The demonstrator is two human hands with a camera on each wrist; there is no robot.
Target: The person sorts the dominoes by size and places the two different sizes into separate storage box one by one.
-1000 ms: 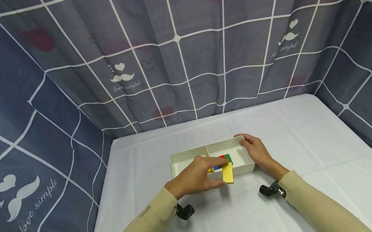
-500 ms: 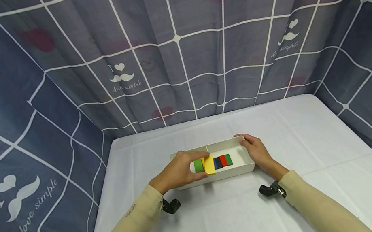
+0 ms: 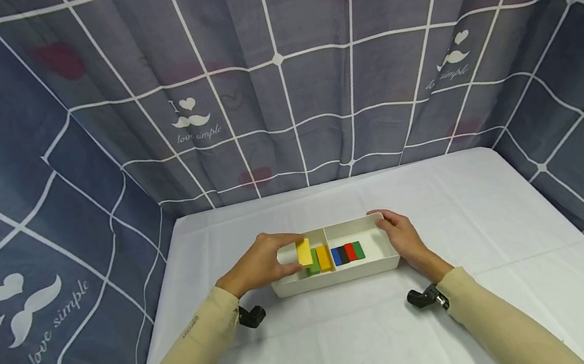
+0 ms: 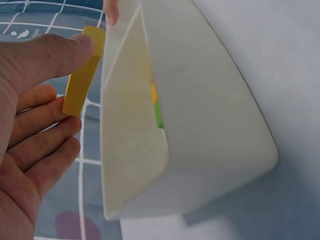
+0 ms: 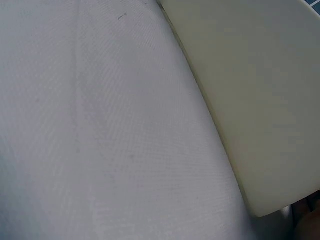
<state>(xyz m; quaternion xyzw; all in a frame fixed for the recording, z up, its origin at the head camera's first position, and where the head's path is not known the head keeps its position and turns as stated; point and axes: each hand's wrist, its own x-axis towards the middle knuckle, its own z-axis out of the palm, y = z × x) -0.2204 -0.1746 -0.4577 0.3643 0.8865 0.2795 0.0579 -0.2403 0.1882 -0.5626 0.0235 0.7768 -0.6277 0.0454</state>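
Observation:
My left hand (image 3: 256, 265) pinches a flat yellow block (image 3: 304, 253) between thumb and fingers, raised over the left compartment of a white two-part box (image 3: 337, 277). In the left wrist view the yellow block (image 4: 80, 80) stands apart from the box's outer wall (image 4: 215, 110). Below it in that compartment lie a green block (image 3: 314, 263) and an orange-yellow block (image 3: 324, 258), side by side. The right compartment holds a row of blue (image 3: 336, 257), black, red (image 3: 350, 252) and green blocks. At the box's right end, my right hand (image 3: 407, 241) grips the wall.
The box stands on a white cloth-covered table (image 3: 354, 345). Dark checked curtains (image 3: 256, 104) hang behind the table and along both sides. A black wrist-worn device (image 3: 252, 316) sits below each hand; the right wrist view shows mainly cloth and the box wall (image 5: 260, 100).
My left hand has carried the yellow block leftward, from the box's front middle to over the left compartment, uncovering the coloured row. My right hand keeps its place on the box.

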